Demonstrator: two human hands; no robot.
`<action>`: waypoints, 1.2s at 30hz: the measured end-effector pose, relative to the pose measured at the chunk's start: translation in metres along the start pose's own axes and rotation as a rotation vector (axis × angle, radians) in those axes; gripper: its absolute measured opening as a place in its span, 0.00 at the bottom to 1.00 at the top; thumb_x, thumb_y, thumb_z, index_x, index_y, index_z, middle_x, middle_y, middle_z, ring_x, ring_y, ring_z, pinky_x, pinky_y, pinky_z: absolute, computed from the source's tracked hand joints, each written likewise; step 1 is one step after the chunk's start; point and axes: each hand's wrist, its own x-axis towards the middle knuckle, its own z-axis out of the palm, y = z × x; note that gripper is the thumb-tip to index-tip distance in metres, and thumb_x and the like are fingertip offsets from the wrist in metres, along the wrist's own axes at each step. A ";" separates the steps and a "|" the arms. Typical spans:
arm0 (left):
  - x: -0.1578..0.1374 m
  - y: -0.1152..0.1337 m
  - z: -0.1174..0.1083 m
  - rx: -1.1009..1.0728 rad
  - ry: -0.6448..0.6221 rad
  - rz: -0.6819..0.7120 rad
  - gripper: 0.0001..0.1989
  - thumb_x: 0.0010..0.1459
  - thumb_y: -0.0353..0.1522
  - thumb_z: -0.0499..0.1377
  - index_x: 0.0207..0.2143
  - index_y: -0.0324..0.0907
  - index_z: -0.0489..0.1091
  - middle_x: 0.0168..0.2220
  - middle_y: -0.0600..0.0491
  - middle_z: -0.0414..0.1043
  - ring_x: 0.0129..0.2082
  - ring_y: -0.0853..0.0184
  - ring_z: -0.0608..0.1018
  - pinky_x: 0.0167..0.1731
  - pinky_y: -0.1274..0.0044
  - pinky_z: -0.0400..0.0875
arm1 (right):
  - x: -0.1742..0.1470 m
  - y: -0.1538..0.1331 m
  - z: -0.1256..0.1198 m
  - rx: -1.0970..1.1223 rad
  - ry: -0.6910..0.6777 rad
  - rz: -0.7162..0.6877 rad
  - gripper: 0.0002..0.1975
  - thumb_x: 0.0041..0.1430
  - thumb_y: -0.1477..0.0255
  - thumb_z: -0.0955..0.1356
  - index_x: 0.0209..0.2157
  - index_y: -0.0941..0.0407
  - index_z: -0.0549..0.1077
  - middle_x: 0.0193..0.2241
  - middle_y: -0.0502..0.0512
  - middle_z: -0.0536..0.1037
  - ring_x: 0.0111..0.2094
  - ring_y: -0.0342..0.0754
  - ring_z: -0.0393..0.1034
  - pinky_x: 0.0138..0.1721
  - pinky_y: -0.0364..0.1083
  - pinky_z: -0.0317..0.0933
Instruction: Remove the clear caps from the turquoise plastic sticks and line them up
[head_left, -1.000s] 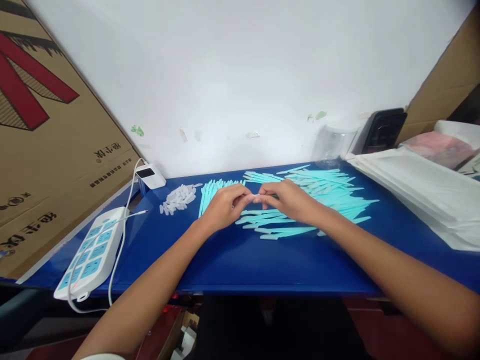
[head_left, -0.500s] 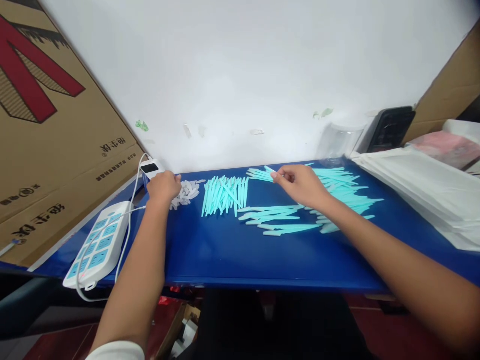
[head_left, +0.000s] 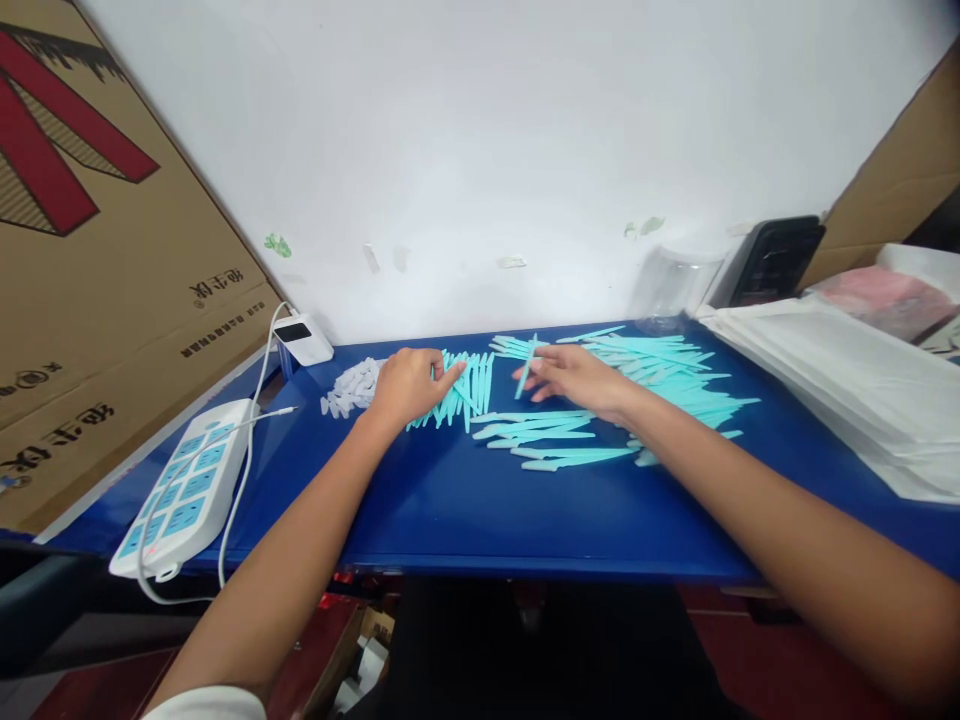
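Note:
My right hand [head_left: 574,378] holds one turquoise eyebrow razor [head_left: 527,368] nearly upright between thumb and fingers, above the blue table. My left hand [head_left: 409,385] is over the left part of a stack of turquoise razors [head_left: 474,385], its fingers curled and the thumb pointing right; whatever may be in its grip is hidden. Just left of it lies a heap of small translucent caps [head_left: 351,388]. A few razors [head_left: 510,346] lie behind the right hand, others [head_left: 536,428] in front of it. A large spread of razors [head_left: 686,380] extends beyond the right wrist.
On the left are a white power strip [head_left: 187,490], a cable [head_left: 247,470], a small white device with a dark screen [head_left: 304,340] and a big cardboard box [head_left: 135,300]. White sheets or bags [head_left: 840,370], a clear container [head_left: 679,285] and a black object [head_left: 780,258] stand right.
My left hand has moved right from the cap heap to the razor stack. My right hand has drawn a razor slightly left and toward me, turning it more upright.

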 end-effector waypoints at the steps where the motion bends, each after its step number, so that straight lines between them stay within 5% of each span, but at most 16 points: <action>1: 0.000 0.001 0.001 -0.011 0.016 0.009 0.26 0.66 0.53 0.57 0.22 0.45 0.67 0.22 0.49 0.71 0.25 0.59 0.73 0.28 0.73 0.52 | 0.001 -0.001 0.006 0.030 -0.026 -0.004 0.08 0.71 0.69 0.68 0.45 0.58 0.77 0.50 0.65 0.82 0.41 0.49 0.79 0.39 0.47 0.77; 4: -0.001 0.001 0.003 -0.012 0.031 0.013 0.25 0.67 0.51 0.56 0.23 0.45 0.68 0.21 0.50 0.69 0.25 0.59 0.72 0.28 0.73 0.51 | 0.003 -0.003 0.014 -0.075 -0.063 -0.029 0.14 0.71 0.68 0.67 0.54 0.56 0.77 0.53 0.63 0.82 0.39 0.50 0.79 0.35 0.48 0.76; 9: -0.003 0.005 0.001 -0.052 -0.014 0.058 0.24 0.66 0.51 0.58 0.24 0.45 0.69 0.21 0.51 0.69 0.25 0.60 0.72 0.28 0.73 0.52 | -0.001 0.001 -0.008 -0.533 0.056 -0.155 0.13 0.69 0.63 0.68 0.43 0.56 0.81 0.38 0.58 0.85 0.32 0.50 0.74 0.36 0.49 0.68; 13: -0.005 0.011 -0.001 -0.153 -0.075 0.147 0.24 0.63 0.50 0.61 0.23 0.44 0.68 0.20 0.53 0.65 0.22 0.64 0.68 0.27 0.73 0.52 | -0.012 -0.004 -0.023 -0.706 -0.199 -0.202 0.20 0.57 0.52 0.75 0.42 0.53 0.81 0.41 0.58 0.82 0.40 0.54 0.75 0.39 0.49 0.67; 16: -0.006 0.015 0.001 -0.212 -0.094 0.204 0.24 0.65 0.50 0.60 0.23 0.43 0.67 0.21 0.54 0.64 0.22 0.67 0.66 0.26 0.74 0.52 | -0.019 -0.011 -0.023 -0.752 -0.342 -0.151 0.26 0.51 0.50 0.78 0.44 0.52 0.79 0.46 0.59 0.80 0.44 0.57 0.74 0.39 0.49 0.66; 24: -0.006 0.013 0.005 -0.238 -0.053 0.219 0.25 0.68 0.48 0.56 0.23 0.42 0.66 0.19 0.56 0.59 0.21 0.69 0.62 0.26 0.74 0.50 | -0.024 -0.021 -0.030 -0.783 -0.500 -0.027 0.23 0.60 0.48 0.70 0.43 0.53 0.75 0.48 0.61 0.78 0.46 0.60 0.72 0.39 0.50 0.61; 36: -0.016 0.034 -0.001 -0.568 -0.170 0.312 0.26 0.75 0.47 0.47 0.31 0.40 0.70 0.23 0.58 0.60 0.23 0.71 0.62 0.28 0.75 0.54 | -0.020 -0.021 -0.030 -0.591 -0.350 -0.101 0.21 0.69 0.49 0.65 0.35 0.53 0.64 0.32 0.54 0.75 0.31 0.49 0.68 0.32 0.47 0.59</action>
